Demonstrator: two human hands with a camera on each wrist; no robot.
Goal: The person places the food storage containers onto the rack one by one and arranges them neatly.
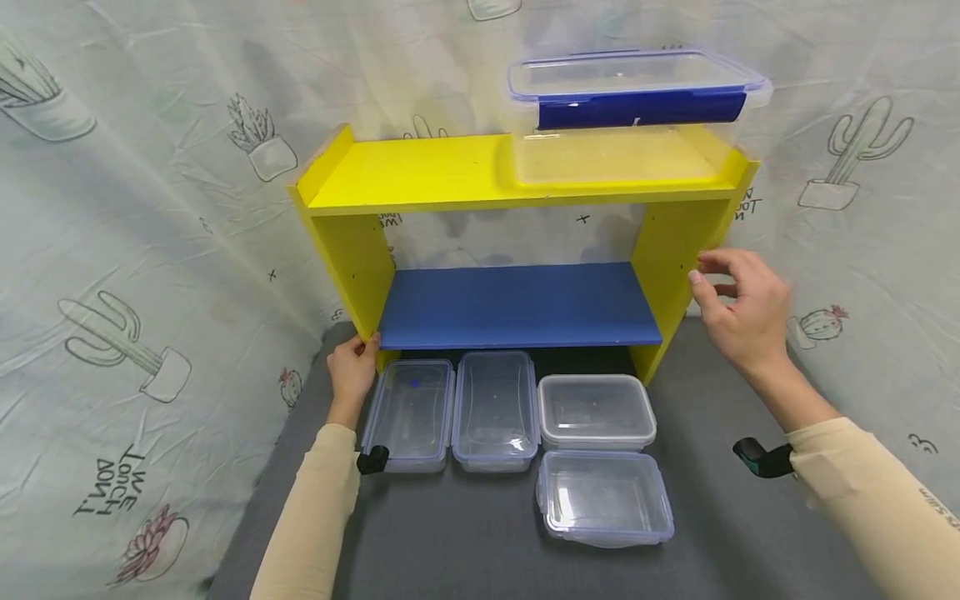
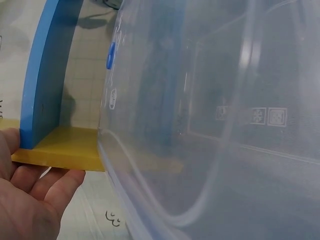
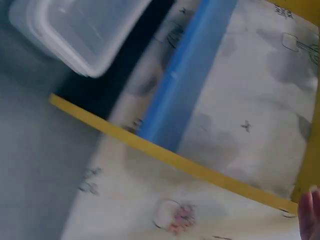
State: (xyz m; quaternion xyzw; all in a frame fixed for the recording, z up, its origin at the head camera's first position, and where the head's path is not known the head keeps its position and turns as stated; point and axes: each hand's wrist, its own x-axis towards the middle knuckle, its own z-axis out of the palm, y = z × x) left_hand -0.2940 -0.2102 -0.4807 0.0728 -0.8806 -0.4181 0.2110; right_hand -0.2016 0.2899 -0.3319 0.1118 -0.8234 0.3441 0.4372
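A small shelf unit has a yellow frame with a yellow top board (image 1: 420, 171) and a blue middle board (image 1: 517, 304). My left hand (image 1: 352, 367) grips its left side panel where the blue board meets it; in the left wrist view, the thumb lies by the blue board and the fingers (image 2: 65, 190) curl around the yellow panel's outer side. Beside the right side panel (image 1: 663, 267), my right hand (image 1: 742, 308) is raised with loosely bent fingers and nothing in it. The right wrist view catches only its fingertips (image 3: 310, 215) close to that panel.
A large clear container with a blue clip (image 1: 641, 110) stands on the top board's right. In front of the unit are two upright-set clear boxes (image 1: 412, 412) (image 1: 495, 408), a white-rimmed box (image 1: 596, 412) and another clear box (image 1: 606, 500), on a grey surface (image 1: 450, 542).
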